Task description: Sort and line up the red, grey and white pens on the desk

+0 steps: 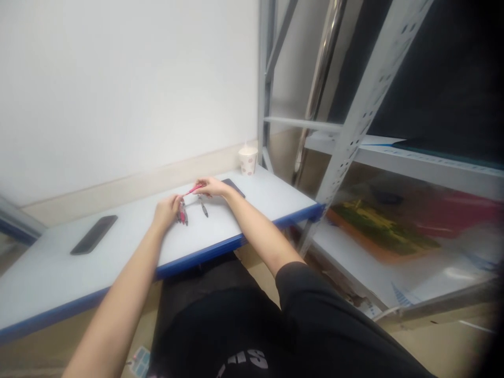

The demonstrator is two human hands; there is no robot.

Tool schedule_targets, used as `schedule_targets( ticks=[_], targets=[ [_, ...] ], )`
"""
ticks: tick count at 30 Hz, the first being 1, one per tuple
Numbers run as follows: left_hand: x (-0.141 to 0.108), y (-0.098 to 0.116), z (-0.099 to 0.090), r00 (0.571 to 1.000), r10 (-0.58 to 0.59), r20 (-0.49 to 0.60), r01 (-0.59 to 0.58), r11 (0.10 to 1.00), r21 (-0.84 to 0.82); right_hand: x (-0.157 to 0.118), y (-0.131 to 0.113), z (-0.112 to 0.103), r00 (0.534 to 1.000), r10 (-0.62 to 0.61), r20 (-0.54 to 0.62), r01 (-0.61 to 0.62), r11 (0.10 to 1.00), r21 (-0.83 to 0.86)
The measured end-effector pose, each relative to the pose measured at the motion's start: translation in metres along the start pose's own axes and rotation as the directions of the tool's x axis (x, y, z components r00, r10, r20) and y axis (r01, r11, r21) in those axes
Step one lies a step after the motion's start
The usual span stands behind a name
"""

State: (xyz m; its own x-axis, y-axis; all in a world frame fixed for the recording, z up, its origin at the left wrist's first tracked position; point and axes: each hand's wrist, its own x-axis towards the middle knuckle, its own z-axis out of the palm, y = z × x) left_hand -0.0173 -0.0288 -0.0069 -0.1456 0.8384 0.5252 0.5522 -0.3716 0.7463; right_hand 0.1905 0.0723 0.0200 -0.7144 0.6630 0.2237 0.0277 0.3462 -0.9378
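My right hand (211,187) is closed on a slim pink-red pen (192,189), which points left toward my other hand. My left hand (166,212) has its fingers bent together at that pen's left end. Several dark and red pens (183,215) stick out in a bunch under the left fingers, which seem to close around them; their upper ends are hidden. Below my right hand, a dark-and-clear pen (203,207) slants on the white table (212,231).
A dark phone (94,234) lies on the table's left part. Another dark flat object (233,187) rests behind my right wrist. At the back right corner stands a spotted paper cup (248,159). A metal shelf rack (354,136) rises on the right.
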Motion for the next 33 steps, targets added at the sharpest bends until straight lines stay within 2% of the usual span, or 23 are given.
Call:
schedule_targets(
  ticks=[5, 9, 12, 14, 18, 21, 23, 25, 27, 32, 33],
  targets=[
    [0.001, -0.003, 0.000, 0.997, -0.066, 0.031, 0.069, 0.993, -0.094, -0.001, 0.001, -0.002, 0.991, 0.126, -0.049, -0.133, 0.970, -0.201],
    [0.002, -0.007, 0.000, 0.999, -0.018, 0.027, 0.020, 0.997, -0.080, 0.000, 0.002, -0.001, 0.995, 0.069, -0.076, -0.079, 0.987, -0.141],
    [0.002, -0.009, 0.000, 0.999, 0.029, 0.016, -0.028, 0.999, -0.044, 0.000, 0.004, -0.001, 0.991, 0.110, -0.082, -0.124, 0.975, -0.186],
    [0.002, -0.010, 0.000, 1.000, 0.020, 0.015, -0.020, 1.000, -0.023, 0.001, 0.006, -0.001, 0.989, 0.132, -0.068, -0.144, 0.963, -0.227],
    [0.002, -0.009, 0.001, 0.998, -0.053, -0.034, 0.050, 0.995, -0.090, 0.001, 0.006, -0.004, 0.991, 0.077, -0.107, -0.088, 0.991, -0.102],
    [0.002, -0.009, 0.001, 0.998, -0.064, -0.020, 0.063, 0.995, -0.071, -0.002, 0.002, -0.004, 0.967, 0.206, -0.149, -0.237, 0.945, -0.227],
    [0.001, -0.012, 0.000, 0.999, -0.034, -0.013, 0.034, 0.999, 0.014, -0.004, 0.001, -0.003, 0.968, 0.154, -0.198, -0.207, 0.937, -0.281],
    [0.001, -0.016, -0.001, 0.998, -0.036, -0.060, 0.040, 0.997, 0.061, -0.004, 0.001, -0.002, 0.980, 0.103, -0.172, -0.141, 0.965, -0.220],
    [0.001, -0.018, -0.002, 0.997, -0.019, -0.079, 0.032, 0.986, 0.163, -0.002, 0.003, -0.002, 0.977, 0.110, -0.181, -0.131, 0.985, -0.108],
    [0.002, -0.010, -0.004, 0.996, -0.090, -0.014, 0.089, 0.932, 0.351, 0.003, 0.012, 0.001, 0.968, 0.135, -0.212, -0.085, 0.969, 0.230],
    [0.002, -0.007, -0.005, 0.991, -0.123, 0.047, 0.094, 0.909, 0.406, 0.003, 0.012, 0.004, 0.968, 0.127, -0.215, -0.061, 0.955, 0.289]
  ],
)
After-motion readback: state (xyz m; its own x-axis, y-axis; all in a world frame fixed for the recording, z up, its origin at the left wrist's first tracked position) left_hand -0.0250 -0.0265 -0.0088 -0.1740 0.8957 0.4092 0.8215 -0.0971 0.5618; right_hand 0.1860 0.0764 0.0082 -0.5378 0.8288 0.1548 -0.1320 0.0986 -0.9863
